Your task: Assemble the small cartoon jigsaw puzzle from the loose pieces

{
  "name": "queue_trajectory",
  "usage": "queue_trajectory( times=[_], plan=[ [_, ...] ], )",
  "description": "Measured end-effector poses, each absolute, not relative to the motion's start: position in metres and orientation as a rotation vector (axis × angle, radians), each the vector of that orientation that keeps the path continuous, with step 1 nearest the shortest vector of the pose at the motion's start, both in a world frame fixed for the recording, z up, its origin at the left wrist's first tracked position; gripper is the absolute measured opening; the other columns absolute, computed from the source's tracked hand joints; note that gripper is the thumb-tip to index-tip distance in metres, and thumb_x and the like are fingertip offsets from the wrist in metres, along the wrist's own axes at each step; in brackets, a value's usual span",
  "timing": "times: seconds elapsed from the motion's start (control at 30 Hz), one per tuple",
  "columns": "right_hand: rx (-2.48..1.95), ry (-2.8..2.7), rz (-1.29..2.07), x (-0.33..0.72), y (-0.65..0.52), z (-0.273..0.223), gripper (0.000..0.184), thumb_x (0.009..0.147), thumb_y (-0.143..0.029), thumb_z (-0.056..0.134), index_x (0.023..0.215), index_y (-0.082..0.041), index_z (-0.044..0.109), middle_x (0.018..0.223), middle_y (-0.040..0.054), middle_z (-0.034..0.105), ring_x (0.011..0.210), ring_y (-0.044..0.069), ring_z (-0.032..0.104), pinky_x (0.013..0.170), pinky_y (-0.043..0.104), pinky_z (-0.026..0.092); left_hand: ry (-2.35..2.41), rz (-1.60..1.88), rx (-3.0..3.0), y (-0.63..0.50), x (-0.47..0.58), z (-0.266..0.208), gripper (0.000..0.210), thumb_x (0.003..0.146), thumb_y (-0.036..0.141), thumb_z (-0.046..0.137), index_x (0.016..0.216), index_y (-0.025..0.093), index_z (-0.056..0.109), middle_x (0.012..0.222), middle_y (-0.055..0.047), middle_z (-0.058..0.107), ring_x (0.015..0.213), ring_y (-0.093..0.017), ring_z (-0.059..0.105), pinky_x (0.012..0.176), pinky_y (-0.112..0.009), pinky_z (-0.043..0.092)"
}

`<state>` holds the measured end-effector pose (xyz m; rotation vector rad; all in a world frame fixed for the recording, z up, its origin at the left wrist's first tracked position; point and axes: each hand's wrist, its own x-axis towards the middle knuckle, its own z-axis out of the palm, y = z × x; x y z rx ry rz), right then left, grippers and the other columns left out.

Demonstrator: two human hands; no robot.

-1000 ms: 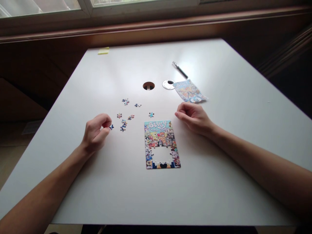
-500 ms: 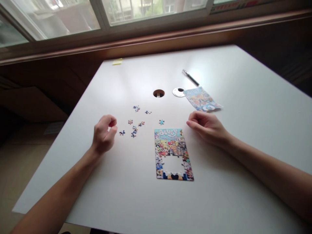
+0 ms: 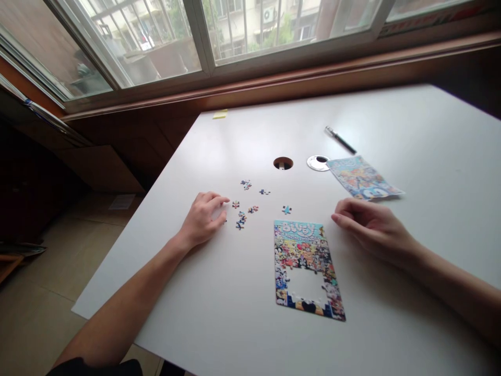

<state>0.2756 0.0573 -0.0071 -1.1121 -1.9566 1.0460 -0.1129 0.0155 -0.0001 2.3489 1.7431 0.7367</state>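
Left hand (image 3: 203,218), frame centre-left, lies flat w/ fingers spread loosely, tips at loose pieces (image 3: 245,211). Right hand (image 3: 370,227), centre-right, loosely curled, holding nothing visible, just right of puzzle (image 3: 307,269), lower centre on table (image 3: 242,313).

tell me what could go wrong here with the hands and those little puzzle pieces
1. The left hand rests right beside the loose pieces; a careless sweep could scatter them toward the open hole in the table.
2. The right hand lies close to the nearly finished puzzle; a nudge from it might shift the puzzle or pop joined pieces apart.
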Motion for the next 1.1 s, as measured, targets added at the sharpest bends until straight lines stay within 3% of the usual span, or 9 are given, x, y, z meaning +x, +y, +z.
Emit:
queue_trajectory(
  times=[0.27, 0.43, 0.6, 1.1],
  plan=[
    [-1.115, -2.058, 1.014, 0.2736, 0.0571, -0.0059, 0.033, 0.093, -0.041, 0.058, 0.069, -0.021, 0.046, 0.065, -0.0029, 0.039, 0.061, 0.013, 0.034, 0.055, 0.03, 0.029, 1.716, 0.733, 2.364, 0.0163, -0.1137, -0.0015, 0.035, 0.089, 0.017, 0.053, 0.121, 0.023, 0.067, 0.112, -0.005, 0.063, 0.107, -0.023, 0.053, 0.102, -0.039, 0.043],
    [-1.113, -2.105, 0.962, 0.2738, 0.0582, -0.0067, 0.031, 0.093, -0.039, 0.058, 0.07, -0.022, 0.047, 0.065, -0.0028, 0.039, 0.06, 0.013, 0.035, 0.055, 0.03, 0.03, 1.717, 0.6, 2.416, 0.0145, -0.1112, -0.0004, 0.039, 0.092, 0.023, 0.053, 0.129, 0.03, 0.063, 0.121, -0.005, 0.059, 0.111, -0.024, 0.051, 0.106, -0.043, 0.038],
    [-1.11, -2.114, 0.953, 0.275, 0.0578, -0.0064, 0.03, 0.093, -0.039, 0.059, 0.07, -0.022, 0.047, 0.065, -0.0029, 0.039, 0.06, 0.013, 0.035, 0.054, 0.03, 0.03, 1.736, 0.632, 2.396, 0.0125, -0.108, 0.0017, 0.024, 0.094, 0.029, 0.056, 0.114, 0.027, 0.069, 0.119, -0.004, 0.061, 0.113, -0.023, 0.053, 0.105, -0.042, 0.038],
    [-1.089, -2.075, 0.96, 0.2675, 0.0548, 0.0007, 0.028, 0.089, -0.034, 0.062, 0.069, -0.022, 0.047, 0.063, -0.0035, 0.04, 0.059, 0.012, 0.035, 0.054, 0.029, 0.029, 1.757, 0.646, 2.389, 0.0127, -0.1065, 0.002, 0.015, 0.092, 0.03, 0.059, 0.101, 0.024, 0.07, 0.115, -0.004, 0.066, 0.112, -0.023, 0.058, 0.103, -0.041, 0.037]
  ],
)
